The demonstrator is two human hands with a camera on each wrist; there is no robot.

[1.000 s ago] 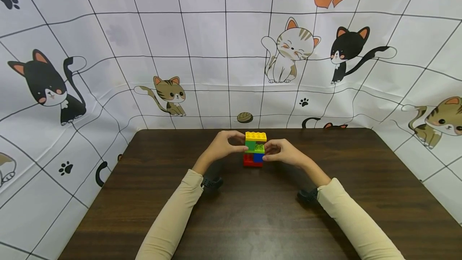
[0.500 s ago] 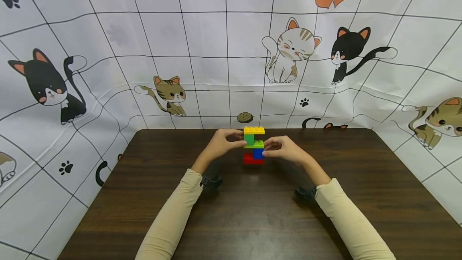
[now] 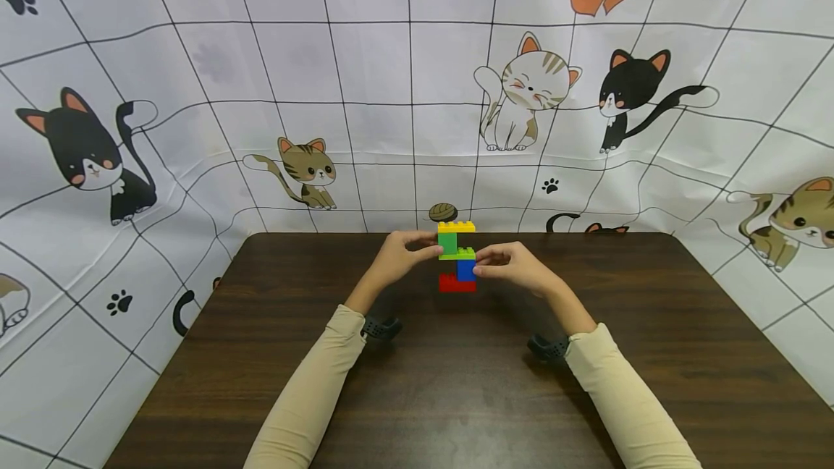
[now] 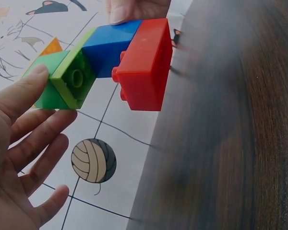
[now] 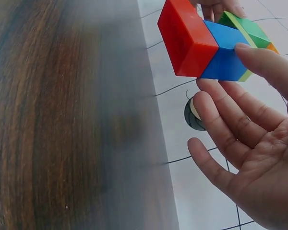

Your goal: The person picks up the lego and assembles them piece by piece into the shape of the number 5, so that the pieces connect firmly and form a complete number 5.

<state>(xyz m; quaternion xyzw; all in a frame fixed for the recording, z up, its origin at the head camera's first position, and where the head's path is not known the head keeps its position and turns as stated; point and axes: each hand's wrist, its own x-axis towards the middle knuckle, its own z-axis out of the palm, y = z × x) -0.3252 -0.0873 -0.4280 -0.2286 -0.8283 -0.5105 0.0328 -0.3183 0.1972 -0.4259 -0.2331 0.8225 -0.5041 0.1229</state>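
A stack of toy bricks stands between my hands at the far part of the table. From the bottom it runs red brick (image 3: 457, 284), blue brick (image 3: 465, 271), thin lime brick (image 3: 466, 255), green brick (image 3: 447, 242) and yellow brick (image 3: 457, 226). My left hand (image 3: 399, 260) pinches the green brick from the left, thumb on its near face. From the right, my right hand (image 3: 520, 268) pinches the blue brick between thumb and fingers. In the left wrist view the red brick (image 4: 145, 64) shows its studs, partly uncovered. Whether its base touches the table cannot be told.
The dark wooden table (image 3: 449, 389) stretches in front and to both sides. Behind it hangs a white sheet (image 3: 365, 64) with grid lines and printed cats, close to the table's far edge. Dark straps (image 3: 382, 328) circle my wrists.
Both hands have moved the stack slightly up and back in the head view. It now shows its front more squarely, and less of the yellow brick's top is visible.
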